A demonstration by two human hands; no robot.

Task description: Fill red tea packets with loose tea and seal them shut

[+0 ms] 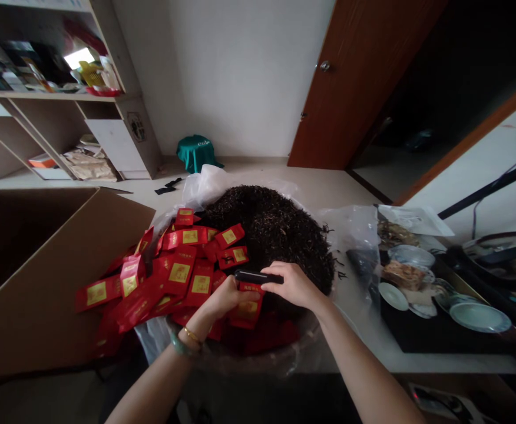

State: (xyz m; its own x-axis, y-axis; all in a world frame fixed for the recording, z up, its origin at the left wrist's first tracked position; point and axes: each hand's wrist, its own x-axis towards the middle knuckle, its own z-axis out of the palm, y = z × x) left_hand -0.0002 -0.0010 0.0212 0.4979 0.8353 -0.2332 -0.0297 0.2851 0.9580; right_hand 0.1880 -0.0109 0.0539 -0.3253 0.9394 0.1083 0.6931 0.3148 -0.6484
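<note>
My left hand point(223, 299) is closed on a red tea packet point(245, 313) with a gold label, gripping it near its top. Across the packet's top edge lies a slim black bar-shaped tool point(258, 277). My right hand point(294, 284) pinches that tool at its right end, and its left end reaches my left hand. Many more red packets point(179, 272) are heaped to the left, partly on a mound of dark loose tea leaves point(280, 227). A clear plastic liner point(205, 182) surrounds the tea. The packet's upper edge is hidden behind the tool and fingers.
An open cardboard box point(63, 265) stands at the left. To the right, a black tray point(410, 335) holds dishes, including a pale bowl point(480, 318) and a small white dish point(393, 296). A teal-covered stool point(196, 152) stands by the wall, near a brown door point(355, 76).
</note>
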